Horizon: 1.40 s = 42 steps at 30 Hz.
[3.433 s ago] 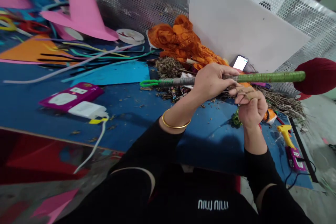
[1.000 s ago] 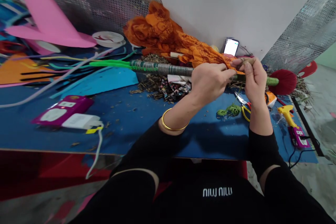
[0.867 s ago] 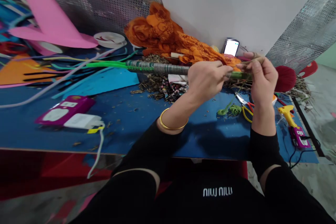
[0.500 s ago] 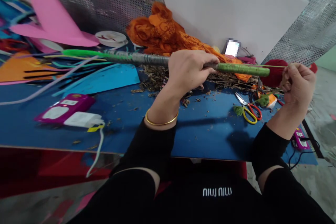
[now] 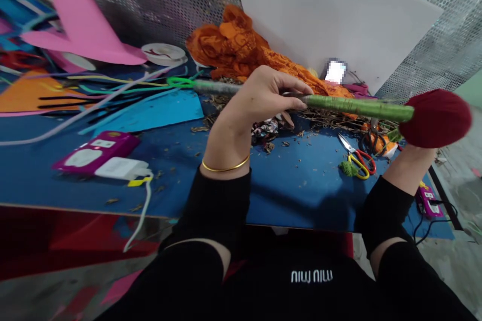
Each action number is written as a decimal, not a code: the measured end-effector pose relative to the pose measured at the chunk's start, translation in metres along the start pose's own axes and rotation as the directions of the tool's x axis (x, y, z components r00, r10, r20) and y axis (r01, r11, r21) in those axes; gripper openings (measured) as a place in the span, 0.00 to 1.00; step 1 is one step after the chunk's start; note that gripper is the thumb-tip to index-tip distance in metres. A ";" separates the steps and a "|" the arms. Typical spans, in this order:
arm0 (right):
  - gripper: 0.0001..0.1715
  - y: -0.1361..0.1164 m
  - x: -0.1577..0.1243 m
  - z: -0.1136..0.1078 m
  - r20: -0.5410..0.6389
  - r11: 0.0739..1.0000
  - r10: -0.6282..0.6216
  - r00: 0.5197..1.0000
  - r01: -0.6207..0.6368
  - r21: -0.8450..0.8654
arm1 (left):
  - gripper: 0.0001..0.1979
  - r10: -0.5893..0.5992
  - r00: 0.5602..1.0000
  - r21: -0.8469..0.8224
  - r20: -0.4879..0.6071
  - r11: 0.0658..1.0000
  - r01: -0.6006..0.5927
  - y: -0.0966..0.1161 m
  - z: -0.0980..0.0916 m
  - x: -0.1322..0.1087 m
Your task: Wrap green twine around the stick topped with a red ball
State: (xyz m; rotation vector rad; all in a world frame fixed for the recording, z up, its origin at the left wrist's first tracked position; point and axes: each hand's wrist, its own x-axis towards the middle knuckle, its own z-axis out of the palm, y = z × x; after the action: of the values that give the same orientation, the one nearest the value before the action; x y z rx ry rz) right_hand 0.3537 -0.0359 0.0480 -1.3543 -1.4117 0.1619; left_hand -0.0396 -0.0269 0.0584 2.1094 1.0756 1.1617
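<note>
My left hand (image 5: 259,93) is wrapped around a long stick (image 5: 357,106) held level above the table. The stick is wound with green thread on its right part and looks grey toward the left, with a bright green loop (image 5: 181,82) at that end. A rounded dark red head (image 5: 437,118) sits at its right tip. My right hand is behind this head, its fingers hidden; only the right wrist (image 5: 422,160) shows. Scissors (image 5: 356,158) with red and yellow handles lie below the stick, beside a tuft of green fibre (image 5: 347,168).
On the blue table (image 5: 293,185) lie dry leaf scraps, a purple power strip (image 5: 100,150) with a white plug, and orange cloth (image 5: 229,42). Pink sheets (image 5: 81,25) and coloured strips spread at left. A white board (image 5: 331,15) leans behind, near a lit phone (image 5: 335,70).
The stick has turned slightly, and its red head now faces me in front of my right hand. Earlier that hand pinched a green thread stretched from the stick; the thread is no longer visible.
</note>
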 end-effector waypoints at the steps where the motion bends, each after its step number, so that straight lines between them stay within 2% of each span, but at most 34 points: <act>1: 0.28 0.001 -0.001 0.006 -0.023 1.000 0.017 1.000 -0.017 -0.011 | 0.11 -0.001 1.000 -0.070 0.008 0.998 0.002 0.001 0.003 0.001; 2: 0.26 0.000 -0.003 0.012 -0.047 0.999 0.045 0.998 -0.045 -0.004 | 0.12 -0.005 1.000 -0.146 0.015 0.989 0.007 0.002 0.007 0.001; 4: 0.17 -0.008 -0.008 0.024 -0.013 0.995 0.076 0.997 -0.077 -0.057 | 0.15 -0.015 1.000 -0.272 0.019 0.962 0.020 0.004 0.014 0.003; 6: 0.08 -0.022 -0.016 0.036 0.010 0.983 0.032 0.999 -0.030 -0.179 | 0.15 -0.022 1.000 -0.297 -0.005 0.955 0.020 0.007 0.021 0.004; 7: 0.07 -0.030 -0.020 0.042 0.014 0.977 -0.019 1.000 0.022 -0.211 | 0.14 -0.021 0.999 -0.272 -0.024 0.962 0.014 0.008 0.023 0.004; 8: 0.08 -0.039 -0.024 0.048 0.018 0.976 -0.080 0.997 0.082 -0.201 | 0.13 -0.018 0.999 -0.235 -0.043 0.972 0.007 0.009 0.025 0.005; 10: 0.16 -0.055 -0.033 0.065 0.047 0.982 -0.181 0.982 0.183 -0.041 | 0.13 -0.013 0.998 -0.197 -0.068 0.980 -0.001 0.012 0.029 0.005; 13: 0.24 -0.074 -0.048 0.095 0.172 0.943 -0.265 0.949 0.217 0.253 | 0.12 -0.021 0.998 -0.288 -0.064 0.958 0.002 0.015 0.033 0.005; 15: 0.24 -0.084 -0.059 0.110 0.274 0.921 -0.304 0.912 0.208 0.330 | 0.11 -0.027 0.998 -0.369 -0.055 0.929 0.004 0.016 0.034 0.006; 17: 0.23 -0.094 -0.070 0.117 0.360 0.923 -0.332 0.872 0.222 0.314 | 0.10 -0.034 0.998 -0.423 -0.061 0.906 0.005 0.016 0.036 0.007; 19: 0.22 -0.103 -0.078 0.115 0.330 0.921 -0.372 0.868 0.301 0.245 | 0.10 -0.048 0.996 -0.452 -0.074 0.892 0.010 0.015 0.037 0.009; 21: 0.20 -0.112 -0.085 0.111 0.190 0.889 -0.452 0.872 0.423 0.176 | 0.10 -0.059 0.995 -0.469 -0.077 0.883 0.017 0.014 0.037 0.010; 22: 0.19 -0.115 -0.087 0.110 0.122 0.863 -0.498 0.858 0.477 0.169 | 0.10 -0.061 0.995 -0.476 -0.074 0.879 0.019 0.014 0.037 0.010; 24: 0.17 -0.116 -0.089 0.112 0.074 0.795 -0.581 0.810 0.546 0.264 | 0.10 -0.067 0.996 -0.493 -0.067 0.870 0.025 0.013 0.038 0.011; 26: 0.17 -0.113 -0.089 0.120 0.090 0.718 -0.625 0.775 0.526 0.456 | 0.10 -0.073 0.996 -0.497 -0.056 0.867 0.036 0.011 0.040 0.011; 27: 0.17 -0.110 -0.089 0.125 0.100 0.689 -0.623 0.776 0.484 0.540 | 0.11 -0.074 0.996 -0.489 -0.053 0.872 0.039 0.011 0.041 0.011; 29: 0.19 -0.105 -0.088 0.133 0.106 0.671 -0.567 0.817 0.384 0.635 | 0.10 -0.066 0.997 -0.450 -0.051 0.893 0.036 0.008 0.044 0.012; 32: 0.24 -0.102 -0.088 0.139 0.063 0.714 -0.398 0.915 0.266 0.648 | 0.11 -0.046 0.996 -0.368 -0.070 0.930 0.017 0.004 0.049 0.014; 34: 0.26 -0.104 -0.089 0.138 0.013 0.746 -0.295 0.955 0.222 0.628 | 0.12 -0.042 0.995 -0.303 -0.094 0.953 0.012 0.003 0.053 0.015; 37: 0.27 -0.112 -0.093 0.134 -0.030 0.774 -0.209 0.977 0.185 0.606 | 0.13 -0.043 0.990 -0.158 -0.136 0.987 0.021 0.005 0.059 0.015; 42: 0.27 -0.123 -0.101 0.130 -0.046 0.750 -0.194 0.980 0.179 0.637 | 0.13 -0.046 0.984 0.021 -0.171 0.998 0.051 0.011 0.066 0.011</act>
State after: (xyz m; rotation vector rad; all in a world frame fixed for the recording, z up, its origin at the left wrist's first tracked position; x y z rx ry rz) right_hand 0.1542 -0.0812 0.0287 -0.6375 -1.3282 0.4831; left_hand 0.0251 -0.0271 0.0377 2.0201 1.2170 1.3308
